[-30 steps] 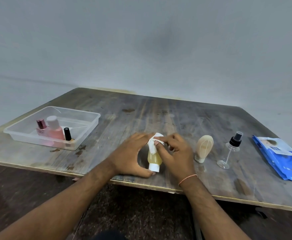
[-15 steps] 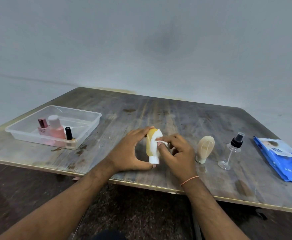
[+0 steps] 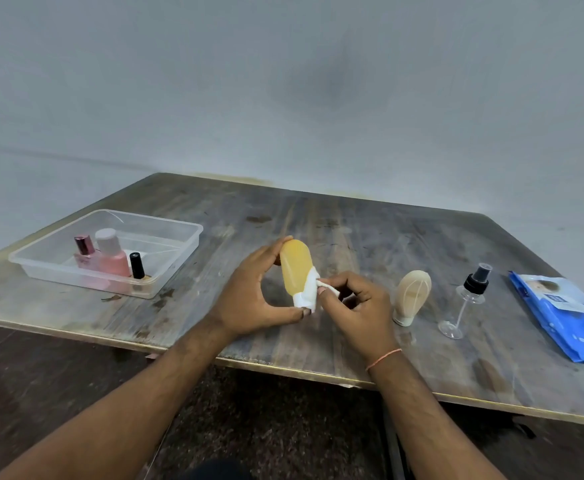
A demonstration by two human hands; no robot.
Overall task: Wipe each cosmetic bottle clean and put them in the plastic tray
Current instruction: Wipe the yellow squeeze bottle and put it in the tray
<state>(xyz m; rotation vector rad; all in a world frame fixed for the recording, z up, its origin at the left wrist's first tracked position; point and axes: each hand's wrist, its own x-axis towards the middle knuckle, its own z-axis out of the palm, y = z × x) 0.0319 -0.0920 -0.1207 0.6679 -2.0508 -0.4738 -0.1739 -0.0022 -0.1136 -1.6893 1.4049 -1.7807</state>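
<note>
The plastic tray (image 3: 179,251) sat at the table's (image 3: 352,237) left, with three bottles grouped in its near corner, leaving room behind. The left hand (image 3: 249,296) gripped the yellow bottle (image 3: 295,268) end to end, fingertips on top and thumb under the cap, exposing its side. The right hand (image 3: 356,306) pinched a white wipe (image 3: 313,289), apparently against the cap. Open tabletop lay toward the tray.

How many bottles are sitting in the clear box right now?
3, all bunched at the near side of the plastic tray: a small pink bottle with a shiny cap on the left, a bigger pink bottle in the middle, and a tiny black-capped bottle on the right. None looks hidden.
</note>
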